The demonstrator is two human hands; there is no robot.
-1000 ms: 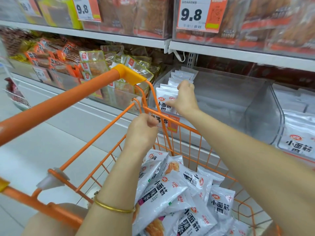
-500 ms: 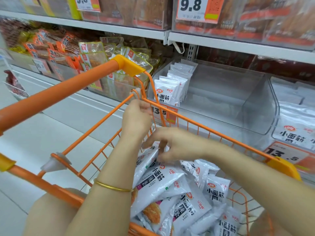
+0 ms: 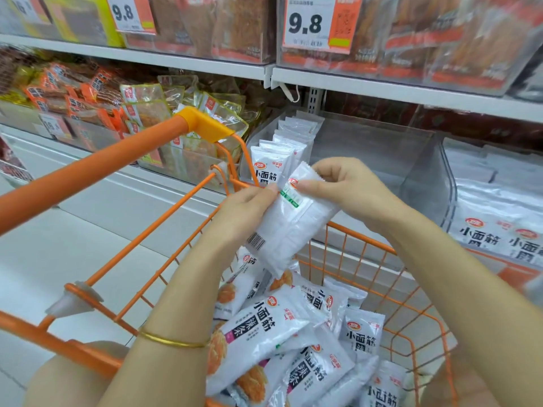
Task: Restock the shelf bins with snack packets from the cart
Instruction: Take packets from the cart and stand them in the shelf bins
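Both hands hold one white snack packet (image 3: 289,223) above the orange wire cart (image 3: 367,254), its back side with a barcode facing me. My left hand (image 3: 244,211) grips its left edge and my right hand (image 3: 342,183) pinches its top end. Several more white packets (image 3: 293,333) lie piled in the cart below. Behind the hands stands a clear shelf bin (image 3: 426,174) with a row of the same packets (image 3: 279,154) standing upright along its left side.
The cart's orange handle bar (image 3: 102,168) runs across the left. A neighbouring bin at right (image 3: 496,212) is full of white packets. Bins of orange and yellow snacks (image 3: 117,113) fill the left shelf. The upper shelf (image 3: 382,83) carries 9.8 price tags.
My right hand drew back from the bin, dipped into the cart and came up with a packet. My left hand let go of the cart rim and took hold of the same packet.
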